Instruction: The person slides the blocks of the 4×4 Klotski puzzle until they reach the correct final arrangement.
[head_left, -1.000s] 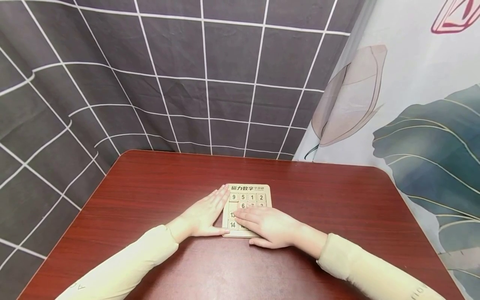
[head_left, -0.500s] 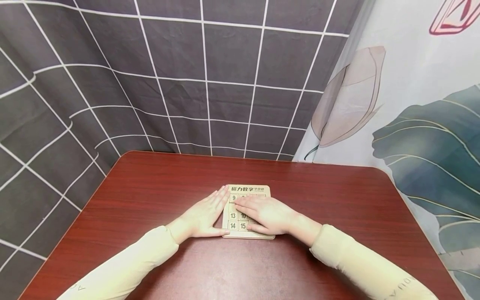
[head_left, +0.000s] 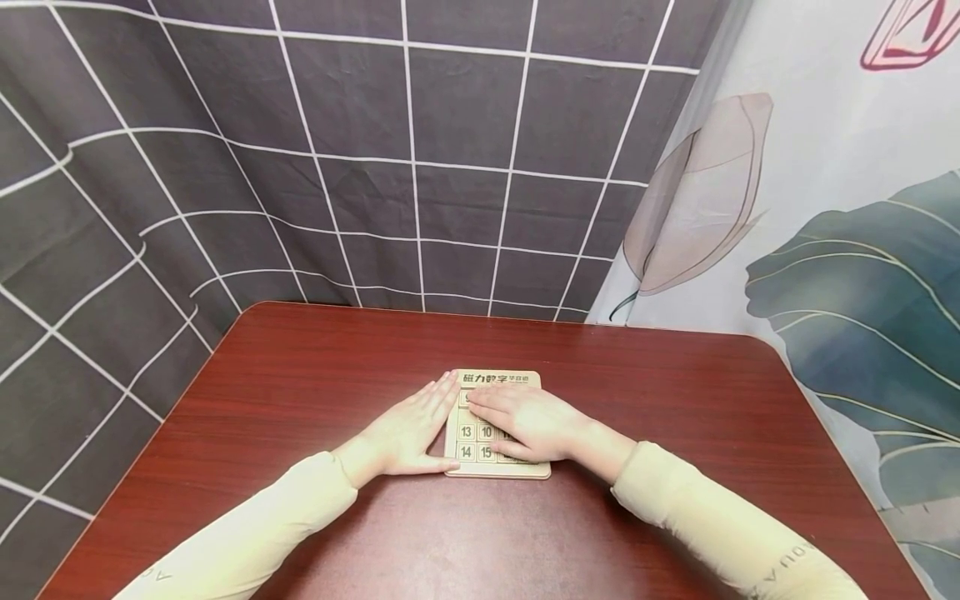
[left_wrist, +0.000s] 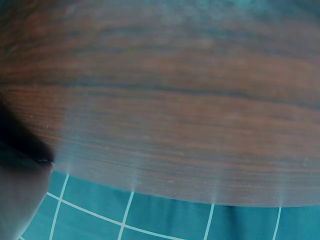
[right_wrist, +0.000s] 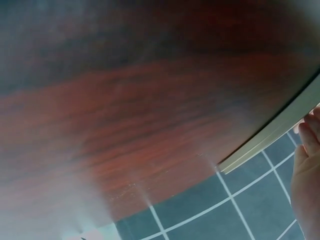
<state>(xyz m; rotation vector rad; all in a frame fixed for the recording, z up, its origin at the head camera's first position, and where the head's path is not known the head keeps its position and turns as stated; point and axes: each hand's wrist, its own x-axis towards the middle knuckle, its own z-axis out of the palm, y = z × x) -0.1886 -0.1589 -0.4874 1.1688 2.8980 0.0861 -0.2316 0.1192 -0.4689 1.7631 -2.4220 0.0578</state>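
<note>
A pale wooden sliding number puzzle (head_left: 498, 470) lies flat on the table, with Chinese lettering along its far border. My left hand (head_left: 397, 433) rests at its left side, fingers straight along that edge and thumb on the near left corner. Across the number tiles lies my right hand (head_left: 536, 423), its fingers extended, fingertips on the upper left part of the grid. Tiles 13, 10, 14 and 15 (head_left: 486, 452) show in the lower rows; the hand covers most others. In the right wrist view, the puzzle's side edge (right_wrist: 272, 132) appears beside the fingers.
The dark red wood-grain table (head_left: 360, 350) extends around the puzzle on all sides. Behind it hangs a grey curtain (head_left: 465, 200) with white grid lines. A white curtain with leaf prints (head_left: 847, 275) hangs at the right.
My right hand has moved away from me over the tiles, from the lower rows to the upper ones, uncovering tiles 10 and 15. The left hand stays in place.
</note>
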